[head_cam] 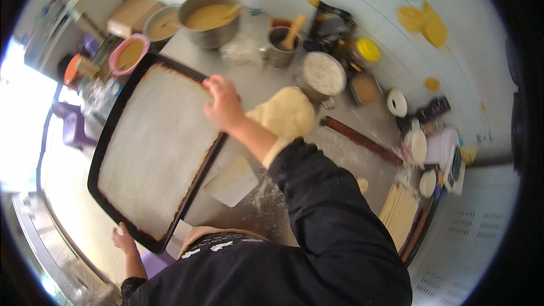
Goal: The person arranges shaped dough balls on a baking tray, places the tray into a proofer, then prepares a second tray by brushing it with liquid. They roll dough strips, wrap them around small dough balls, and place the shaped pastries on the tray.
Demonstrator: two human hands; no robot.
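A large baking tray [157,148] with a dark rim and browned edges is before me on the left. It reaches past the table's left side. My right hand [223,104] grips its far right rim. At the near left corner, my left hand [125,240] holds the rim, with its fingers partly hidden. A lump of pale dough [284,112] lies just right of my right hand, partly behind my forearm. Between tray and sleeve, a white dough scraper [233,182] rests flat on the floury metal table [272,210].
Along the wall are a pot of yellow batter [210,17], a pink-rimmed bowl [131,54], a metal mug [278,57], and a container of flour [324,73]. A rolling pin [361,140] and cut dough strips [398,216] lie at right. A purple stool [73,125] stands at left.
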